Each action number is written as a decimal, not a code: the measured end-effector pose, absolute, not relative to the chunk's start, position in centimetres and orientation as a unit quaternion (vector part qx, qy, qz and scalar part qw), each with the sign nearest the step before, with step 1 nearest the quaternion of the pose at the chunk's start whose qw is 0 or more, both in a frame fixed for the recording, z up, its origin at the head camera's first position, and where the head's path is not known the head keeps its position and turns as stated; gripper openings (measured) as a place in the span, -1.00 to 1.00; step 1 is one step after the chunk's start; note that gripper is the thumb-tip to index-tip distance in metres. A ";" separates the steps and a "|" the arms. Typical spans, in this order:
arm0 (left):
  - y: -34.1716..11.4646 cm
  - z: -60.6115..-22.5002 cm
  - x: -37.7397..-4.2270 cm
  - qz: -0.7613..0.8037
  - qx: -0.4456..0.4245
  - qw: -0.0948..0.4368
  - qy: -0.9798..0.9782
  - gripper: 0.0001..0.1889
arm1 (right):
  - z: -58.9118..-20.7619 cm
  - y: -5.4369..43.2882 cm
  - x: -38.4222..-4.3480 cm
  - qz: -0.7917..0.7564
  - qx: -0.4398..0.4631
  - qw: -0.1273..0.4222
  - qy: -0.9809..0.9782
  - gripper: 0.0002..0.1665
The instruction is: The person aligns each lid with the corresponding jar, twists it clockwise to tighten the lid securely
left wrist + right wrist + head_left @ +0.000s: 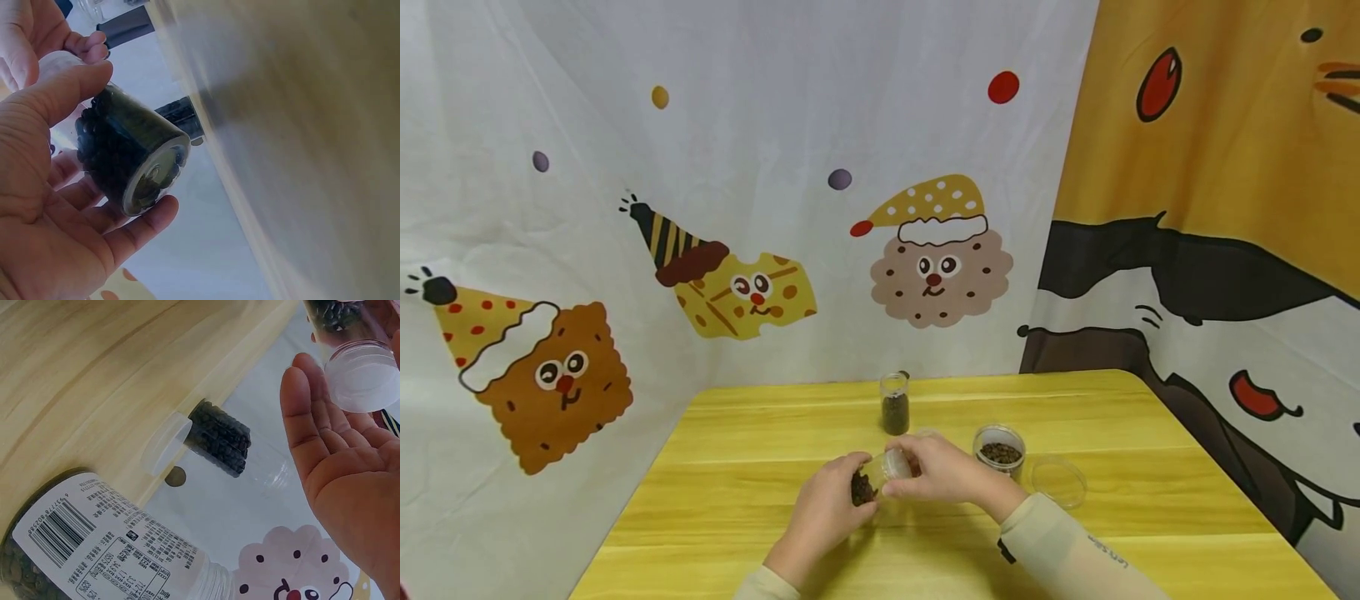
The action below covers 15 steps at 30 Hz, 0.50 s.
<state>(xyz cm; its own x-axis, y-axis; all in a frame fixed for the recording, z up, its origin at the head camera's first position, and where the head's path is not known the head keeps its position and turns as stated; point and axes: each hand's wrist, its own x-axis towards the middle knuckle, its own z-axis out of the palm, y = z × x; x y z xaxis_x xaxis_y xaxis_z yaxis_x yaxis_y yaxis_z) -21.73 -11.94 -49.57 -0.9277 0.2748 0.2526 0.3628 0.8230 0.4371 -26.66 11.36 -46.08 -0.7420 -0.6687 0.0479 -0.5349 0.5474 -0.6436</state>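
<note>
A small clear jar [128, 147] with dark beans lies tilted in the air between both hands. My left hand [829, 506] grips its body, thumb along one side and fingers round the other, near the base. At the opposite end, the thumb and fingers of my right hand [943, 471] hold the whitish lid [364, 378] from either side. Behind the hands stands a taller clear jar [895, 412], partly filled with dark beans. Right of my right hand is a wide labelled jar [119, 544], uncapped and holding brown beans.
A clear round lid [1060, 482] lies flat on the wooden table [730, 450], right of the wide jar. Beside the taller jar lies a white lid [167, 444], mostly hidden by my right hand in the head view. A cartoon-printed cloth [760, 125] hangs behind the table.
</note>
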 end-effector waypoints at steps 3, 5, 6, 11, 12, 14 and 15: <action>-11.9 -49.6 -21.8 -0.252 -0.165 0.090 -0.949 -0.32 | -46.1 11.4 -26.5 -0.320 -0.330 0.105 0.882 0.00; -12.0 -49.6 -21.8 -0.254 -0.162 0.089 -0.949 -0.31 | -46.1 11.4 -26.4 -0.320 -0.326 0.106 0.883 0.09; -12.0 -49.6 -21.8 -0.255 -0.161 0.088 -0.950 -0.30 | -46.1 11.4 -26.4 -0.320 -0.327 0.105 0.883 0.11; -12.0 -49.6 -21.9 -0.251 -0.160 0.091 -0.950 -0.31 | -46.1 11.3 -26.6 -0.325 -0.360 0.083 0.871 -0.08; -12.0 -49.6 -21.9 -0.250 -0.161 0.093 -0.950 -0.31 | -46.1 11.3 -26.6 -0.324 -0.364 0.079 0.870 -0.13; -11.9 -49.5 -21.9 -0.248 -0.163 0.096 -0.950 -0.31 | -46.2 11.2 -26.7 -0.325 -0.364 0.077 0.869 -0.21; -11.9 -49.5 -21.9 -0.247 -0.164 0.098 -0.950 -0.31 | -46.2 11.2 -26.7 -0.327 -0.361 0.078 0.870 -0.23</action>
